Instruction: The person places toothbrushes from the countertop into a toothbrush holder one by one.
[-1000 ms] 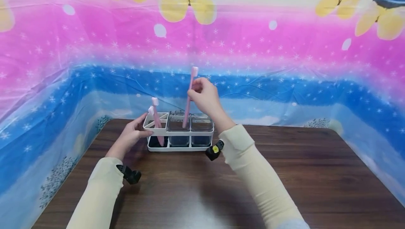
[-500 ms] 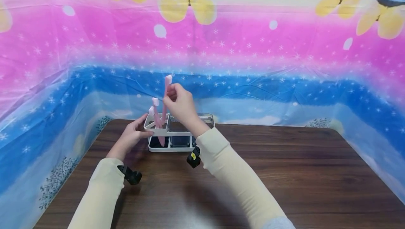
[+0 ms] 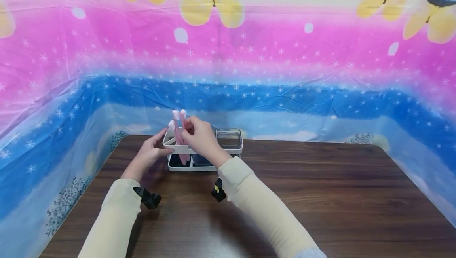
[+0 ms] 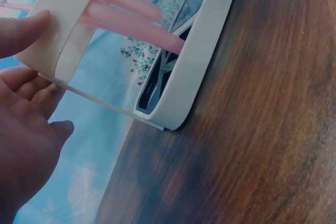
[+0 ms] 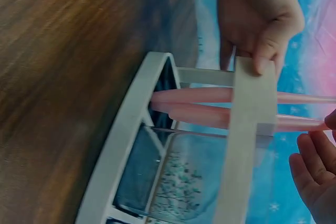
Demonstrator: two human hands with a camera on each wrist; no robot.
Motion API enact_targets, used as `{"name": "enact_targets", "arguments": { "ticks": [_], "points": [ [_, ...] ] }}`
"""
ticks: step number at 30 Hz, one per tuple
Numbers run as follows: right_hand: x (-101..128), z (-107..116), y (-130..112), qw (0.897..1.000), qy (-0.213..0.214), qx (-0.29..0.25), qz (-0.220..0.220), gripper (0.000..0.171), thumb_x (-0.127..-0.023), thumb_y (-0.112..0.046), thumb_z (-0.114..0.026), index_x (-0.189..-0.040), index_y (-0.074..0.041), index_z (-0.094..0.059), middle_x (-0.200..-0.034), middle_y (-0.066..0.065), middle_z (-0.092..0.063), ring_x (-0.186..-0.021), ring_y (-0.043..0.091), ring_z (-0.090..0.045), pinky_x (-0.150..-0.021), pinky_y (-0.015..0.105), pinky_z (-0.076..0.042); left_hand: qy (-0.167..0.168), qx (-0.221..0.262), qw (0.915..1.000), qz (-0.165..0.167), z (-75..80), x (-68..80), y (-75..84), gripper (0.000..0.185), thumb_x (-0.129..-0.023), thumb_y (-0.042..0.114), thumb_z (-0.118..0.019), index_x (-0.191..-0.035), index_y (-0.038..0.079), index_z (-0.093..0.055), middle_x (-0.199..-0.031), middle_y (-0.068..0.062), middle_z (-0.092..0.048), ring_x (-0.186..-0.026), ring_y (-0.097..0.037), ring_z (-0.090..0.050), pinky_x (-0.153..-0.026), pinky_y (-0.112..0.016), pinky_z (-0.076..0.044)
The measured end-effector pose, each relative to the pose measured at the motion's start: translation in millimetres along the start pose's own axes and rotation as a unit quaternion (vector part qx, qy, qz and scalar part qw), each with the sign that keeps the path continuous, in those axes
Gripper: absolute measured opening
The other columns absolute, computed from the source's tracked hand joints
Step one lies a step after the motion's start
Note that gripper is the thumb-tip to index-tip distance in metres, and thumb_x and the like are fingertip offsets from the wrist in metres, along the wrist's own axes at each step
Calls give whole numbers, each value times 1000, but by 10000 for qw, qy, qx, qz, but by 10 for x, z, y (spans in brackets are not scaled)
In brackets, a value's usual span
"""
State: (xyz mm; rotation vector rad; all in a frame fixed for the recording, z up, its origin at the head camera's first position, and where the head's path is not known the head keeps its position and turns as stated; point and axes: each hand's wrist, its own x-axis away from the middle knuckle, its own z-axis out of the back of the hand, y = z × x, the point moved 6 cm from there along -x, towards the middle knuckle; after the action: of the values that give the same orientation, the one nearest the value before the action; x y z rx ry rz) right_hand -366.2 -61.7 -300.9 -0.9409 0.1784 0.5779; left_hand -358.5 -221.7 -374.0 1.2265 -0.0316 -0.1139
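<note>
A white-framed toothbrush holder [image 3: 179,168] stands on the table. My left hand [image 3: 147,153] grips the upper band at its left end, thumb [image 4: 26,32] in front and fingers behind. My right hand [image 3: 204,137] pinches a pink toothbrush [image 3: 183,114], its bristles up, between thumb and fingertips. That toothbrush's handle [image 5: 199,116] reaches down through the divided left compartment, beside another pink handle [image 5: 194,95]. Two other pink toothbrushes lean in the same compartment, one with its head [image 3: 175,114] at the back, the other's head [image 3: 171,125] nearer the left.
Two clear cups fill the holder's other places; the right one [image 3: 229,139] shows plainly and my right hand partly covers the other. Brown wood-grain table [image 3: 303,194] spreads around the holder. A patterned cloth [image 3: 285,64] hangs behind and at both sides.
My right hand has moved left from over the cups, then down, bringing the pinched toothbrush into the left compartment with the other two. The left hand keeps its grip on the holder.
</note>
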Motion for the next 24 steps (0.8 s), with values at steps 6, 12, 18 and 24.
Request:
{"name": "enact_targets", "arguments": {
  "ticks": [6, 12, 18, 24],
  "points": [
    [37, -75, 93, 9997, -59, 219, -25, 16, -94, -14, -59, -107, -6, -62, -98, 5, -68, -84, 9, -61, -78, 18, -53, -16, -8, 10000, -45, -3, 19, 24, 82, -91, 7, -59, -155, 7, -9, -157, -23, -19, -142, -41, -24, -112, -57, -24],
    [47, -112, 120, 9997, -80, 230, -84, 16, -91, -12, -61, -105, -6, -63, -96, 4, -68, -84, 10, -60, -76, 18, -52, -9, -50, 10000, -56, 13, 25, 17, 82, -91, 7, -59, -155, 7, -9, -157, -23, -18, -143, -41, -22, -112, -58, -24],
    [57, -129, 133, 9997, -109, 144, -156, 15, -90, -12, -61, -104, -7, -63, -95, 3, -68, -84, 10, -61, -76, 17, -51, 5, -28, 10000, -17, 19, 43, 17, 82, -90, 7, -59, -155, 8, -8, -157, -24, -18, -142, -41, -23, -112, -58, -25],
    [73, -151, 134, 9996, -201, 58, -211, 15, -92, -14, -62, -105, -7, -62, -96, 3, -67, -85, 10, -60, -76, 19, -52, 7, -78, 10000, 24, 35, 36, -24, 83, -91, 6, -59, -156, 9, -7, -158, -23, -16, -143, -41, -22, -112, -58, -24]
  ]
}}
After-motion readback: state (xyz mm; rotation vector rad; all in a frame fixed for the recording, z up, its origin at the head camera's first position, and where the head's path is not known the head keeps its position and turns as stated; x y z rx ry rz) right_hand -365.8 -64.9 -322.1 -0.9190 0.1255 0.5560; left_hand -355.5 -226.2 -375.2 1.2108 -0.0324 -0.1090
